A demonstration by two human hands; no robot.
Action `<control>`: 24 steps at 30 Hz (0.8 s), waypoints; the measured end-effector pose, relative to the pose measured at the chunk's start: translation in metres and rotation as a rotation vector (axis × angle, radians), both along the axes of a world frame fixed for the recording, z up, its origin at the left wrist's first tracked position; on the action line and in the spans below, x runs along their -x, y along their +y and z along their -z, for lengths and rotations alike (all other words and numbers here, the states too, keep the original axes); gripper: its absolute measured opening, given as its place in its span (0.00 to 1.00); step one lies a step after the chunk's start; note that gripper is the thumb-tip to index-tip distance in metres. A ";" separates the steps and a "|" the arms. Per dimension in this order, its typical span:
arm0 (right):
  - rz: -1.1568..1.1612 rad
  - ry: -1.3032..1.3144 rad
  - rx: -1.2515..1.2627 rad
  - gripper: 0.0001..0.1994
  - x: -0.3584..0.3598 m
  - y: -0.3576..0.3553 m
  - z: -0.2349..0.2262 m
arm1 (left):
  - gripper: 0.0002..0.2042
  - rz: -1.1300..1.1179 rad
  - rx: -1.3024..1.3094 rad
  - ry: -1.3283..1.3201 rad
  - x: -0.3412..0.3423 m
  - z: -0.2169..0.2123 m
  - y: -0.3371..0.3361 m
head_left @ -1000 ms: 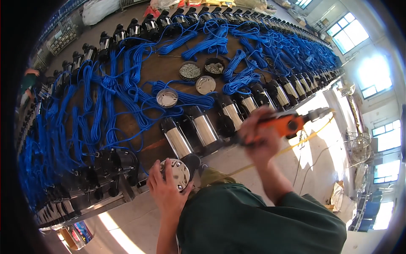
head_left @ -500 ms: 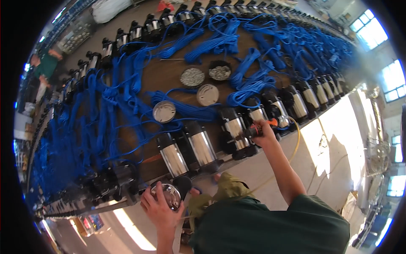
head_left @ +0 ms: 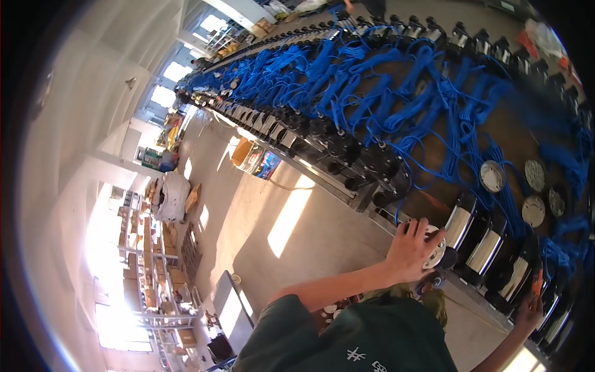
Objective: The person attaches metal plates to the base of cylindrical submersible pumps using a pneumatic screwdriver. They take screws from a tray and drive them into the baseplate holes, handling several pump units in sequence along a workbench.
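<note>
- While our left hand (head_left: 414, 248) lay spread over the round end cap (head_left: 436, 251) of a pump motor (head_left: 460, 228), fingers apart on its face, the body's long axis ran toward one o'clock.
- Our right hand (head_left: 528, 312), at four o'clock, was cut off; we could not tell its grip on an orange tool (head_left: 537, 282).

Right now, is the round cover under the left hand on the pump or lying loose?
On the pump: the left hand presses the cover against its end.
</note>
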State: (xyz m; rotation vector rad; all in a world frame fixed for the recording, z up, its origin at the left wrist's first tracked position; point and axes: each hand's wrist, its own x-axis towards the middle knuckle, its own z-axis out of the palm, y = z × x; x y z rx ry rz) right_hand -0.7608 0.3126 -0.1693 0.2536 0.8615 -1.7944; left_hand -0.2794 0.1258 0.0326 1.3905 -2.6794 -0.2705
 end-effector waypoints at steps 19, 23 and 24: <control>-0.373 0.356 0.023 0.26 -0.425 -0.229 -0.121 | 0.41 -0.388 -1.509 1.431 -0.160 0.059 0.021; -0.385 1.448 -0.031 0.42 -0.434 -0.270 -0.098 | 0.15 -0.964 -2.067 1.591 -0.116 0.173 -0.049; -0.452 1.423 -0.015 0.44 -0.439 -0.275 -0.102 | 0.14 -1.011 -1.790 1.524 -0.107 0.194 -0.055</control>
